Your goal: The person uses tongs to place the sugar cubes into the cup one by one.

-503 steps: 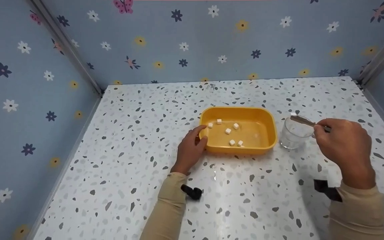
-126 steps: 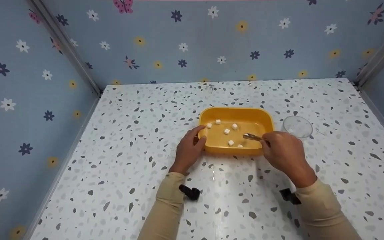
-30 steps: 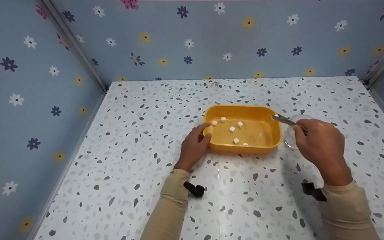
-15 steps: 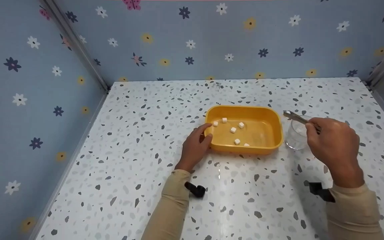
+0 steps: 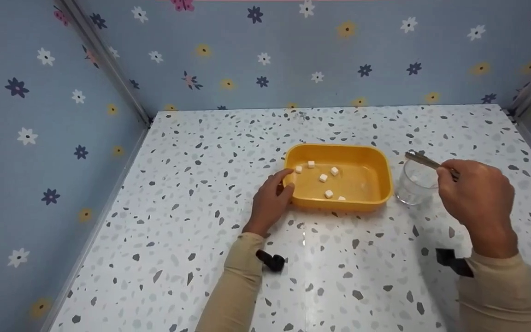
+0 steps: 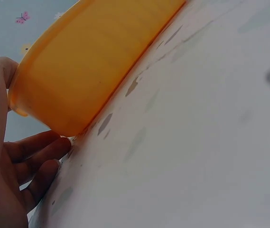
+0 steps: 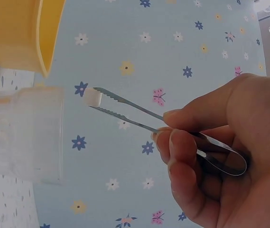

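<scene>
My left hand grips the left end of a yellow plastic tub, thumb and index finger at its rim. The left wrist view has the other fingers by the tub's lower corner. Several small white cubes lie inside, mostly toward the left. My right hand pinches metal tweezers. In the right wrist view their serrated tips hold one white cube, out past the mouth of the clear glass. Seen from the head, the tweezers cross over the glass, right of the tub.
The speckled white tabletop carries the tub and glass. Blue flowered panels enclose the back and sides, joined by a metal corner strip. Each wrist bears a black mount.
The right hand first reached into the tub with the tweezers, then over the last second moved right to above the glass. One fewer cube lies in the tub. The left hand stays put.
</scene>
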A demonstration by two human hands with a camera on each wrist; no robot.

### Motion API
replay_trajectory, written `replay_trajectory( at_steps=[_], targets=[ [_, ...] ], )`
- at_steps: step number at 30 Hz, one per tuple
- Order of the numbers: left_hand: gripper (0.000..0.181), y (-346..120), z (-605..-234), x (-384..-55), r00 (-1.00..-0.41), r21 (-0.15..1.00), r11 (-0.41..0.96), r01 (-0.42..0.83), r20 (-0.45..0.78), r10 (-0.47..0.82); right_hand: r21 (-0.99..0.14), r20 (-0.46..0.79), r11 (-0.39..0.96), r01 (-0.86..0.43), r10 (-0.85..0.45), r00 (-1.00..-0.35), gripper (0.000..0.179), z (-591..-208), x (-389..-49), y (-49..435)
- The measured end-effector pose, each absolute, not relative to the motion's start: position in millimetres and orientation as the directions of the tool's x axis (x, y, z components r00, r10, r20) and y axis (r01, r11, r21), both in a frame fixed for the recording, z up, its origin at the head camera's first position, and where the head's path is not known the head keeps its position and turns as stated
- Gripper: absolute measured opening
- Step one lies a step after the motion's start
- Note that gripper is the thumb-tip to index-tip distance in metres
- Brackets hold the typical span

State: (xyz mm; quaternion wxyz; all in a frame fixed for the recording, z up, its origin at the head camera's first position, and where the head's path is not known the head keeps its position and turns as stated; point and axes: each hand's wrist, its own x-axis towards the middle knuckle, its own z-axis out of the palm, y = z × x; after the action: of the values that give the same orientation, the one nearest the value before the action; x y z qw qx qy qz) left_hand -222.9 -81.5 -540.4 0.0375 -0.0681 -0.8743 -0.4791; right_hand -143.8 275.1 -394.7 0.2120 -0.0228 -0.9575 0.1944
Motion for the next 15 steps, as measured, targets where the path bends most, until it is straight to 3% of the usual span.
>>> replay_trajectory(
  at_steps=[15],
  targets=[
    [0.041,-80.1,-539.5,-223.0,-0.991,0.841,0.525,0.133,0.110,0.074,-0.349,0.337,0.936,0.042,0.167,-0.927,0.029,-392.9,-141.5,281.8]
  ],
)
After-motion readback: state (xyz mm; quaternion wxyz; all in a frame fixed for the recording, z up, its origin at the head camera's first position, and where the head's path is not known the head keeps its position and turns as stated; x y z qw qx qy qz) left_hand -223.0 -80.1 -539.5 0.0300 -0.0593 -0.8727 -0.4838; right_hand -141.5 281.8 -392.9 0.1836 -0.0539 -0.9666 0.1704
